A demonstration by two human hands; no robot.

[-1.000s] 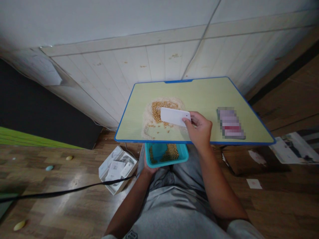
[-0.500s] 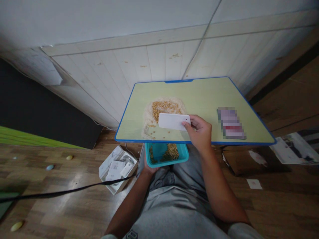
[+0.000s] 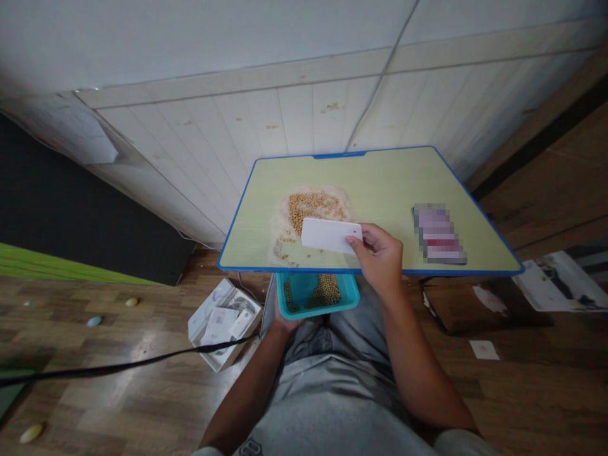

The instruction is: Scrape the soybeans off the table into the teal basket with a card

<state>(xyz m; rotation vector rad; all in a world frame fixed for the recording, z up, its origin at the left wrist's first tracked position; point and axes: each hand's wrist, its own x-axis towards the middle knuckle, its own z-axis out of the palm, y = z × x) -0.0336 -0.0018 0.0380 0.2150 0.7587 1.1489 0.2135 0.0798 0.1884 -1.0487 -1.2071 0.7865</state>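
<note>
My right hand (image 3: 382,252) pinches one end of a flat white card (image 3: 329,234) with a small dark hole near its grip. The card is tilted over the near side of a heap of round yellow soybeans (image 3: 298,212) and pale rice-like grains (image 3: 280,221) on the folding table; it hides part of the heap. Below the table's front edge, my left hand (image 3: 286,321) holds a turquoise plastic tub (image 3: 352,303) from its left side and underneath. Soybeans lie inside, mostly to the right. Most of the left fingers are hidden by the tub.
The yellow-green table (image 3: 389,177) has a blue rim and stands against the wall. A phone (image 3: 439,234), blurred out, lies on its right side. An open white box (image 3: 223,323) with papers and cables sits on the floor at left, crossed by a black strap (image 3: 142,364).
The card has tipped slightly, its right end lower, and my right hand has sunk a little. Some loose grains and beans by the front edge lie differently. The tub stays put.
</note>
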